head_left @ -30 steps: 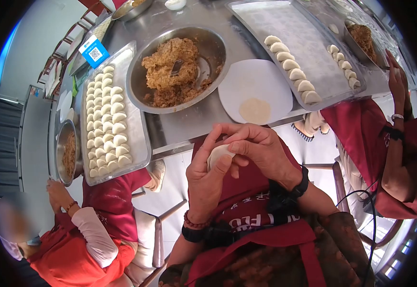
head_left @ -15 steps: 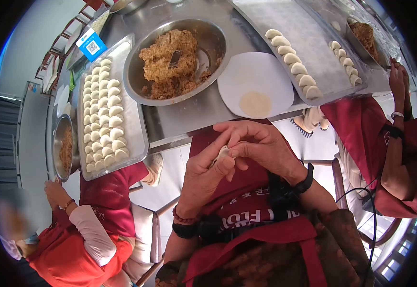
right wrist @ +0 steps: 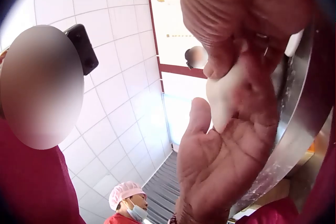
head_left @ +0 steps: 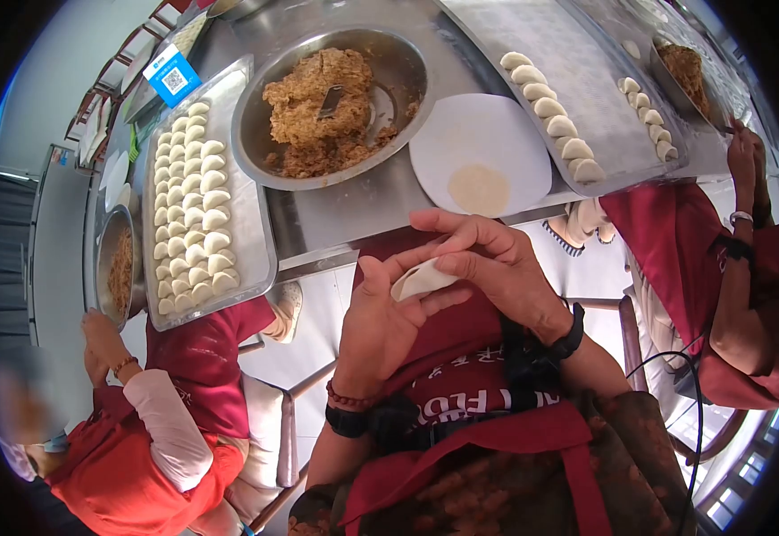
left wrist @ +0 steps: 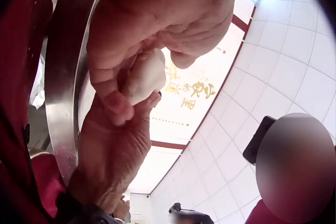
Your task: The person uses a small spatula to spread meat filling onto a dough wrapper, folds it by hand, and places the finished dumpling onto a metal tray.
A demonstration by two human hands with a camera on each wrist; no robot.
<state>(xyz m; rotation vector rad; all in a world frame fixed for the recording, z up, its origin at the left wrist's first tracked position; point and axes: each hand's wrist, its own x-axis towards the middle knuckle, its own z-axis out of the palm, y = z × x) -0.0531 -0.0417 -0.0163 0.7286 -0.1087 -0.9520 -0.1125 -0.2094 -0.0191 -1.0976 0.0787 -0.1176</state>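
A pale folded dumpling (head_left: 423,280) lies across the fingers of my left hand (head_left: 373,326), which is palm up with its thumb raised away from it. My right hand (head_left: 519,281) pinches the dumpling's edge between thumb and fingers. In the right wrist view the dumpling (right wrist: 223,98) rests against the left fingers, the right thumb pressing on it. The left wrist view shows its pale side (left wrist: 147,77) between both hands. Past the hands, a round wrapper (head_left: 479,189) lies on a white square plate (head_left: 448,134).
A metal bowl (head_left: 247,147) of brown filling (head_left: 318,103), with a utensil in it, stands left of the plate. Trays of dumplings flank them, the left tray (head_left: 251,214) fuller than the right one (head_left: 577,62). Aproned people sit on either side. The metal table edge (head_left: 318,259) runs beyond my hands.
The left thumb has lifted off the dumpling and the left palm has opened out. More of the dumpling now shows, while the right hand keeps its pinch.
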